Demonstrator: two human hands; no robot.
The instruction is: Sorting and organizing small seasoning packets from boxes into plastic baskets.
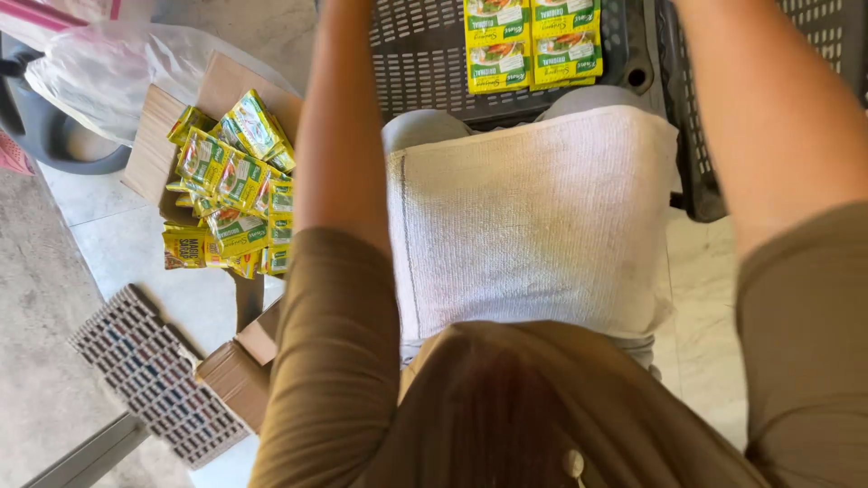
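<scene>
Both my arms reach forward and my hands pass out of view beyond the top edge. My left forearm (339,117) and right forearm (768,108) flank a dark grey slatted plastic crate (416,63). Yellow and green sachets (532,41) lie in neat flat rows inside the crate, between my arms. A white ribbed towel (533,226) is spread over my lap just below the crate. What my hands hold or touch is hidden.
A loose pile of yellow-green sachets (231,181) rests on flattened cardboard (154,145) at the left. A clear plastic bag (99,72) lies at top left. A perforated brown mat (154,380) and a cardboard box (240,370) sit on the tiled floor at lower left.
</scene>
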